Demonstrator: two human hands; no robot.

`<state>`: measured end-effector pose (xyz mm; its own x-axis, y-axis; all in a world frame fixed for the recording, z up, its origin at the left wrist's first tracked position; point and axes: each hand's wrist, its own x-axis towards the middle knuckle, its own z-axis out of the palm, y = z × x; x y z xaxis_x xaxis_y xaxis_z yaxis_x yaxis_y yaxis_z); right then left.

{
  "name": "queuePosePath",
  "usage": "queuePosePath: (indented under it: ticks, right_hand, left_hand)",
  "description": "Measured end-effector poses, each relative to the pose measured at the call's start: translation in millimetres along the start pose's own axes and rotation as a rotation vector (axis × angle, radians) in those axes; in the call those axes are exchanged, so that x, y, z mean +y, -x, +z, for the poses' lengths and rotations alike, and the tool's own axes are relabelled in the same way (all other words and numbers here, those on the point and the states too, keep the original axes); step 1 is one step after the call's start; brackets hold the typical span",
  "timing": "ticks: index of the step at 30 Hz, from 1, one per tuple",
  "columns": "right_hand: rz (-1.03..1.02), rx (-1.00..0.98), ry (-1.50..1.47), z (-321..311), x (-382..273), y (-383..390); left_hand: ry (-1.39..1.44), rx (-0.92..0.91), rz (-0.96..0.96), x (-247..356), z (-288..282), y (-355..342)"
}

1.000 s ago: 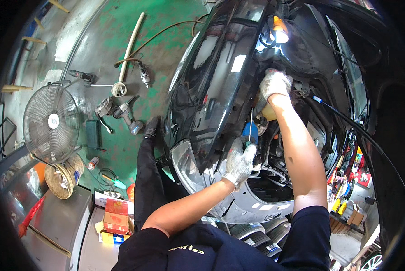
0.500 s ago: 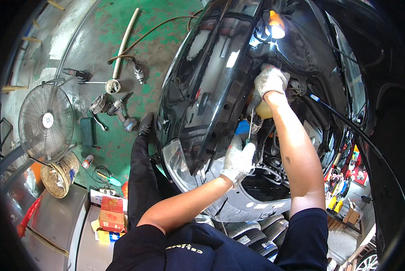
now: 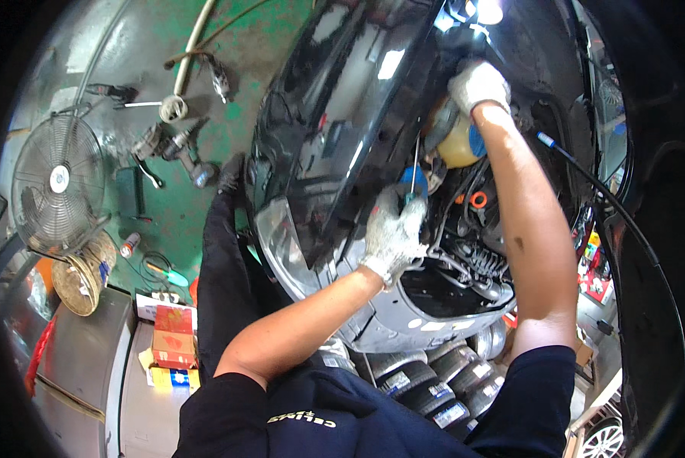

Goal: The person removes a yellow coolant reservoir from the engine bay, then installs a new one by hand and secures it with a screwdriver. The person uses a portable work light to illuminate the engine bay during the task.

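Observation:
My left hand (image 3: 392,238), in a white knit glove, closes around the handle of a screwdriver (image 3: 416,162). Its thin metal shaft points up and away into the open engine bay of a black car (image 3: 335,145). My right hand (image 3: 480,85), gloved too, is deeper in the bay with its fingers curled down and mostly hidden; what they grip cannot be made out. Between the hands sits a yellowish plastic reservoir (image 3: 457,149) with a blue part at its right. A blue piece (image 3: 411,182) lies just beyond my left hand.
A work lamp (image 3: 489,11) shines at the bay's far end. A black rod (image 3: 606,183) slants along the right. A drill (image 3: 190,156) and other tools lie on the green floor. Left are a fan (image 3: 58,179), a bucket (image 3: 83,282) and boxes (image 3: 174,336); tires (image 3: 411,382) are near me.
The whole view has shifted. My right hand has moved farther into the bay and rightward, showing more of the yellowish reservoir. My left hand still holds the screwdriver, slightly farther forward.

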<state>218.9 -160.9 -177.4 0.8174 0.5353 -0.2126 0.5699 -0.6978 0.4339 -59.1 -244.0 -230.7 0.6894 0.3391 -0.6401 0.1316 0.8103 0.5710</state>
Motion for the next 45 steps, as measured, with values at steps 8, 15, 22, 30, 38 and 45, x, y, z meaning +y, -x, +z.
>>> queuePosePath:
  ticks: [8,15,22,30,38,45]
  right_hand:
    - [-0.214,0.036,0.207,18.8,14.4,-24.7]
    - [0.003,0.111,0.019,30.3,10.3,-31.8]
    - [-0.147,0.112,0.092,27.0,14.2,-26.5]
    - [-0.323,-0.008,0.322,25.3,17.8,-34.1]
    - [-0.364,0.081,0.476,41.7,18.2,-39.4]
    - [-0.084,0.154,0.058,35.4,11.0,-24.1]
  left_hand:
    - [0.099,-0.064,-0.048,-3.4,-5.2,6.1]
    - [0.187,-0.047,-0.152,5.0,-5.1,20.6]
    - [0.194,-0.058,-0.205,6.8,-3.9,21.5]
    - [0.139,-0.072,-0.113,-1.6,-5.8,13.0]
    - [0.123,-0.081,-0.125,3.2,-9.9,14.8]
    - [0.22,-0.081,-0.216,9.6,-6.6,19.3]
